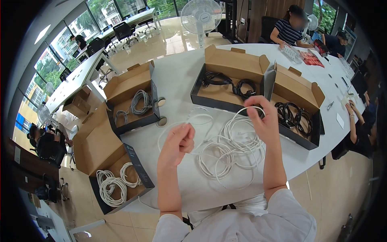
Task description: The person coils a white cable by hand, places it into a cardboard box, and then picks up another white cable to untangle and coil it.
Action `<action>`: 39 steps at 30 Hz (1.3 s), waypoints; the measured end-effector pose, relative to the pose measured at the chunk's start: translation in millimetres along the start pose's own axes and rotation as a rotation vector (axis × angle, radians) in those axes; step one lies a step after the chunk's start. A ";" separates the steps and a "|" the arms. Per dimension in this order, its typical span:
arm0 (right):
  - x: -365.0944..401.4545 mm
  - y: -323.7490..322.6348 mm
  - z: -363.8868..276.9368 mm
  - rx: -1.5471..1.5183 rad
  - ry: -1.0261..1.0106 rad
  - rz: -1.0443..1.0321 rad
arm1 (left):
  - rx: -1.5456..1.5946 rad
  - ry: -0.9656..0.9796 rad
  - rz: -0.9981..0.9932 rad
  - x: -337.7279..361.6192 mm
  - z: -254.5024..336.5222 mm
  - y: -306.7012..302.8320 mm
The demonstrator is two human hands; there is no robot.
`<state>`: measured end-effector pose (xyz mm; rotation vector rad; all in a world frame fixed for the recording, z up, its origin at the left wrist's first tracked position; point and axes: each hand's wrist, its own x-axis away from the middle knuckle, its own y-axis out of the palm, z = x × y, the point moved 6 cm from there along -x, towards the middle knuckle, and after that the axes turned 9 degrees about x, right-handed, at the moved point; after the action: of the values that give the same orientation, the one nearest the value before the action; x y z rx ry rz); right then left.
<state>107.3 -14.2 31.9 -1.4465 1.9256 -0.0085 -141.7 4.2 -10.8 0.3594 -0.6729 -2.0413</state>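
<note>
My left hand point(177, 143) is closed in a pinch on a white cable, whose loop curves out beside the fingertips. Farther right, my right hand point(264, 121) has its thumb and fingers curled round a strand of white cable that arches down to the pile. Between and below the hands, a loose pile of white cables point(215, 161) lies in tangled loops on the white table point(177, 86). My right hand partly covers the front of a box of black cables.
Open boxes ring the pile: one with grey cables point(141, 103), one with coiled white cables point(111, 189), and two with black cables point(217, 78) point(296, 121). Two round lids or discs point(162, 121) sit by the grey-cable box. Other people point(288, 30) work along the table's right side.
</note>
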 end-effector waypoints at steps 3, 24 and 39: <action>1.1 17.9 -21.3 -0.004 -0.231 -0.158 | -0.035 -0.104 -0.111 -0.5 -12.0 12.2; 7.2 50.8 26.6 -1.239 0.536 -0.059 | -0.394 0.357 0.153 -19.0 -21.4 20.8; 5.3 19.8 17.7 -1.067 0.271 0.206 | -0.014 0.197 0.033 -56.8 -73.9 10.3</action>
<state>99.7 -4.3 8.0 -1.9263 2.4266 1.1161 -67.9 24.5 -65.0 0.5303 -0.5401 -1.9471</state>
